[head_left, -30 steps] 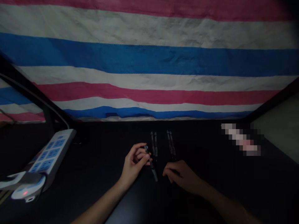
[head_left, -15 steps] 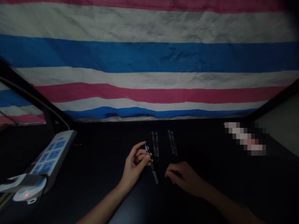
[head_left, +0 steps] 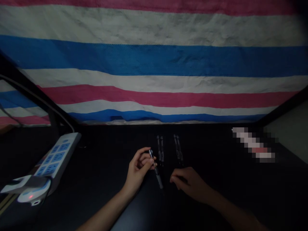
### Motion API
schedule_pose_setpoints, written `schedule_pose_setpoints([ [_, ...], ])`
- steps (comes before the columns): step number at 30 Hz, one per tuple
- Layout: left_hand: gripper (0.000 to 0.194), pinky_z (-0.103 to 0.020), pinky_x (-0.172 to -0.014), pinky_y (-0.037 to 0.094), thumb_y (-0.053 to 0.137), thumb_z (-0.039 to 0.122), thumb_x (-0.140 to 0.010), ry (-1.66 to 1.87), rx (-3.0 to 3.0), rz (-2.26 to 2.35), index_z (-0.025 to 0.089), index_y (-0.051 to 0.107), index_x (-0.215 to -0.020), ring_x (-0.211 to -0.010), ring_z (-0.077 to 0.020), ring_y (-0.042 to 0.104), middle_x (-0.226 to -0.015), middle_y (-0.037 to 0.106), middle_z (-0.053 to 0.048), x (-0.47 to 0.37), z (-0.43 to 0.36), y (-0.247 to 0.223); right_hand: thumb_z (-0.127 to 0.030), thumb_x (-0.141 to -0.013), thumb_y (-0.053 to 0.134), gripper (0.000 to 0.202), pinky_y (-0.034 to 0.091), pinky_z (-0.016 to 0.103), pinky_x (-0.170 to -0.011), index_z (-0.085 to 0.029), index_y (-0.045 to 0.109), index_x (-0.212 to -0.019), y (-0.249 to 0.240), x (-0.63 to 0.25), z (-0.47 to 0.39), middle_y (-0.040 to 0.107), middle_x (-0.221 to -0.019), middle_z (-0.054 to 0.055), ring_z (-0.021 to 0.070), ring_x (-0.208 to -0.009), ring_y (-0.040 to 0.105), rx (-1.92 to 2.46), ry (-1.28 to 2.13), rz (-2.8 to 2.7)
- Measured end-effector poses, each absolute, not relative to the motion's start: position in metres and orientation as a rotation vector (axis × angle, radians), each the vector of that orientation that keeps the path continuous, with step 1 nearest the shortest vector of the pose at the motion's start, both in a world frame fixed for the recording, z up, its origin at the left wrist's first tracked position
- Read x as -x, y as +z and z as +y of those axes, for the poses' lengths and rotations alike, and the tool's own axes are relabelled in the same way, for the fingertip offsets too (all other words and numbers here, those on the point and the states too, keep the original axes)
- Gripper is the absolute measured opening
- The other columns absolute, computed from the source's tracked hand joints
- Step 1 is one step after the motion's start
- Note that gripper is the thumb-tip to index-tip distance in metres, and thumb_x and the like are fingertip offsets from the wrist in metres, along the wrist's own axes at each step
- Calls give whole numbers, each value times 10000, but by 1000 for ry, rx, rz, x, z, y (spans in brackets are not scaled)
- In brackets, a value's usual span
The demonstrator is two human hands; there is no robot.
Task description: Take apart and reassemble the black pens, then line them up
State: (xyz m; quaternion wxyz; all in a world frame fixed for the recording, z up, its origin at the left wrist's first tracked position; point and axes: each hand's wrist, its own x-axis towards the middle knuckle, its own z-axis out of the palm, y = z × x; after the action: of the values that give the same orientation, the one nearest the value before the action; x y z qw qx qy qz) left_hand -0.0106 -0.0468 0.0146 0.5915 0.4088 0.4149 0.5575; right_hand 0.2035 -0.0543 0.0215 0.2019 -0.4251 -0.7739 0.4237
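Note:
My left hand [head_left: 139,168] is closed around the upper part of a slim pen [head_left: 157,178], with the index fingertip at its top end. The pen slants down to the right, its dark grip section pointing toward me. My right hand [head_left: 190,184] is curled in a loose fist low over the desk, right of the pen and apart from it; nothing shows in its fingers. Beyond my hands lie two pairs of similar pens: a left pair [head_left: 162,152] just past my left fingers, and a right pair [head_left: 178,149] beyond my right hand.
On the left of the dark desk [head_left: 101,166] lies a white power strip [head_left: 68,141] with blue sockets and a plugged-in adapter with a red light [head_left: 32,194]. A pixelated patch covers something at the right. A striped sheet [head_left: 154,59] hangs behind.
The view has shifted slightly. My left index fingertip and the pen's top end sit a touch lower. My right hand and the pens on the desk look unmoved.

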Motion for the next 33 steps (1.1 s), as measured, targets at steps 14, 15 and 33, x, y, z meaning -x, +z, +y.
schedule_pose_setpoints([
  [14,503,-249,-644,552,732,268,-716,1342,-1088,1069,219,525,-1172,-728,-148,651,-759,642,22,17,-4,53,-192,-878,476,216,349,178,-526,-171,658,-763,24,-203,-57,572,-558,-44,80,-514,519,1184,1187,-2136],
  [15,513,-253,-637,553,732,275,-707,1325,-1123,1093,212,529,-1174,-702,-146,648,-737,639,26,18,4,54,-191,-878,475,216,350,178,-526,-172,656,-762,23,-204,-58,574,-561,-44,79,-515,520,1181,1186,-2134],
  [33,362,-207,-403,489,738,207,-634,1073,-1345,1419,164,652,-983,-455,-91,587,-905,638,-54,10,22,24,-167,-900,443,246,495,303,-752,-181,597,-1092,23,-218,-55,673,-961,69,175,-860,620,1149,548,-2300],
])
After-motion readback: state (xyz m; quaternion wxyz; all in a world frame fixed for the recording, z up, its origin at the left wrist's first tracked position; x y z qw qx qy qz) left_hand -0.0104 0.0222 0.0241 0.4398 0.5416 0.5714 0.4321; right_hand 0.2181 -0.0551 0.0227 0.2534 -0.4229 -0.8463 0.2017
